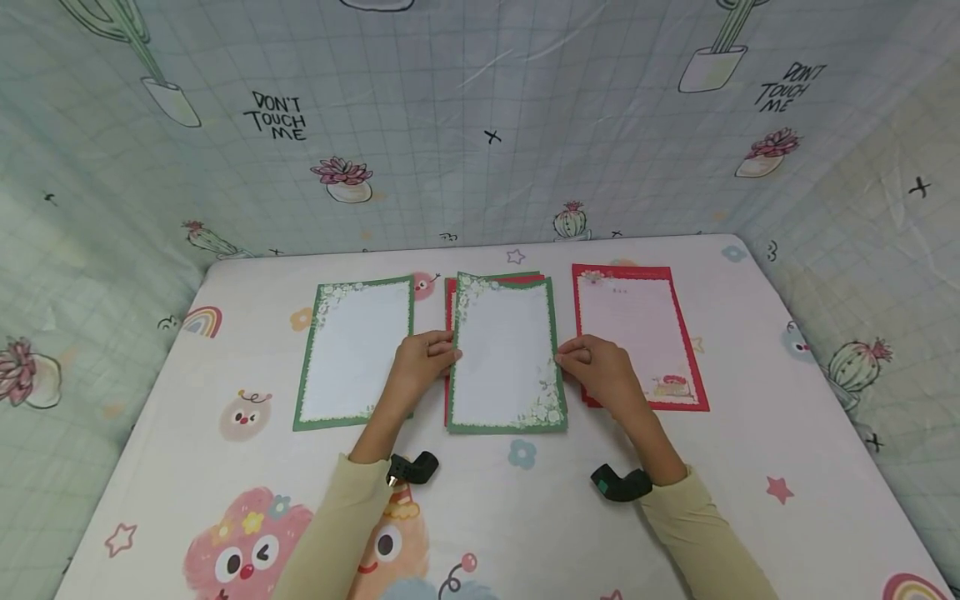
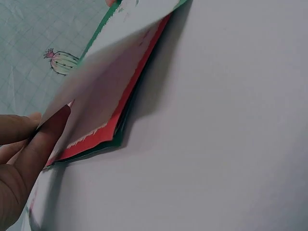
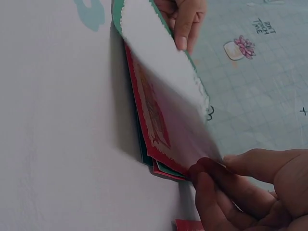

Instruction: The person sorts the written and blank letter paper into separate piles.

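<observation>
Both hands hold a white sheet of paper with a green floral border [image 1: 504,354] by its long edges. My left hand [image 1: 420,362] pinches the left edge, thumb on top, and my right hand [image 1: 602,371] pinches the right edge. The sheet is raised and slightly bowed over a small stack of bordered papers. A red-bordered sheet [image 2: 108,103] tops that stack, with green and red edges showing beneath it in the right wrist view. Most of the stack is hidden from the head view by the held sheet.
Left of the stack, another green-bordered sheet [image 1: 352,350] lies flat, partly under my left forearm. To the right lies a red-bordered sheet [image 1: 630,325] with a small picture at its lower corner. A cartoon-print cloth [image 1: 525,517] covers the table; patterned curtains [image 1: 480,100] surround it.
</observation>
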